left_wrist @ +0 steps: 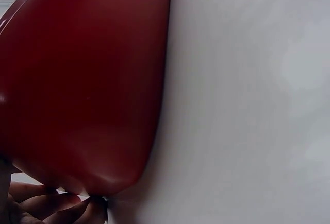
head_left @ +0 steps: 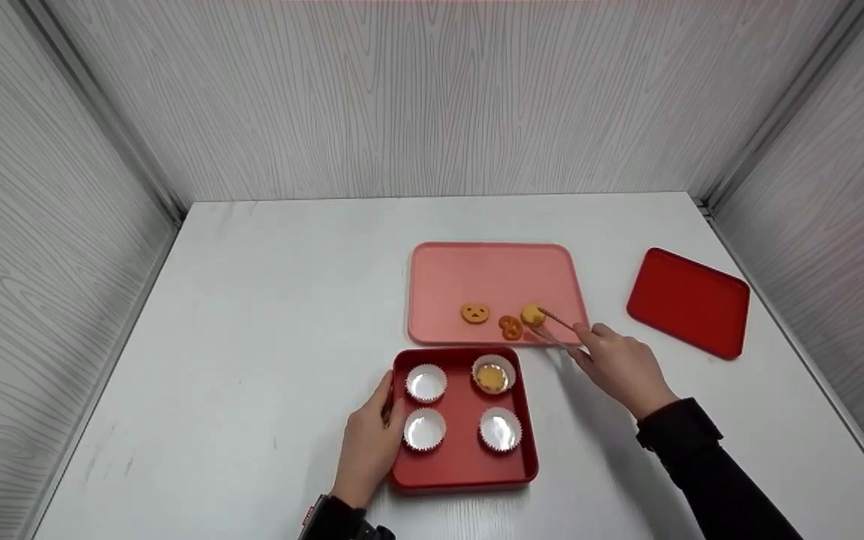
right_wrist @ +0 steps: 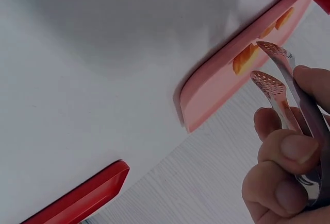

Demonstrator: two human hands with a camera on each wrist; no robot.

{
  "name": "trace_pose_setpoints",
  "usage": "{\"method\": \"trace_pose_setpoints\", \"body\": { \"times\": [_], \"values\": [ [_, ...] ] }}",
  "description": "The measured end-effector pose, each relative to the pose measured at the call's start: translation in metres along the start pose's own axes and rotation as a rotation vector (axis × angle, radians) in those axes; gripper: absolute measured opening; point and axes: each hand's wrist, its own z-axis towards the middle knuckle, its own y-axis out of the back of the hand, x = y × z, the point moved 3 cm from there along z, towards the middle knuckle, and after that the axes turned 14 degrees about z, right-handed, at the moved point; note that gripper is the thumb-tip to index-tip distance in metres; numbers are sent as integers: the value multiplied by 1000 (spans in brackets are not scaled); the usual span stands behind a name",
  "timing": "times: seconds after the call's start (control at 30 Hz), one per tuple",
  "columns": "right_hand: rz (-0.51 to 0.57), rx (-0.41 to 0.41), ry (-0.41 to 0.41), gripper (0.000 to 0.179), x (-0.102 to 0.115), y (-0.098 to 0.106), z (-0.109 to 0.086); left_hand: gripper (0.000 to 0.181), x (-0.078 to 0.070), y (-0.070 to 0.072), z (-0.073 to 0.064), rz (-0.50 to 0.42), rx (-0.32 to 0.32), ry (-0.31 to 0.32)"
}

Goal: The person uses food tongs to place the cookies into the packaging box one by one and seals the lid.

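Observation:
My left hand [head_left: 372,442] grips the left wall of a red box [head_left: 462,469], thumb at the rim; its fingers show at the box's edge in the left wrist view. In the box stand several white paper cups; the back-right cup [head_left: 493,373] holds a yellow cookie [head_left: 491,377]. My right hand [head_left: 621,367] holds metal tongs [right_wrist: 309,105] with perforated tips. The tips stand apart about a round yellow cookie [head_left: 532,314] on the pink tray [head_left: 492,274]; whether they touch it I cannot tell. Beside it lie a pretzel [head_left: 511,328] and a face-shaped cookie [head_left: 475,313].
A red tray [head_left: 691,300] lies at an angle on the right of the white table [head_left: 252,337]. The pink tray is just behind the box. Wood-grain panels [head_left: 432,97] enclose the table at the back and both sides.

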Motion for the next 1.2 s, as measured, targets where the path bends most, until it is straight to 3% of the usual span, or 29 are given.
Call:
{"method": "trace_pose_setpoints", "body": {
  "times": [0.4,1.03,1.2],
  "values": [
    [-14,-33,42,33,-5,-6,6,52,-1,1,0,9,8,-1],
    [-17,44,-58,29,-13,-7,11,50,-2,1,0,4,-3,-10],
    [-14,38,-47,30,-14,-6,11,51,-2,1,0,10,-1,-8]
  ]
}}
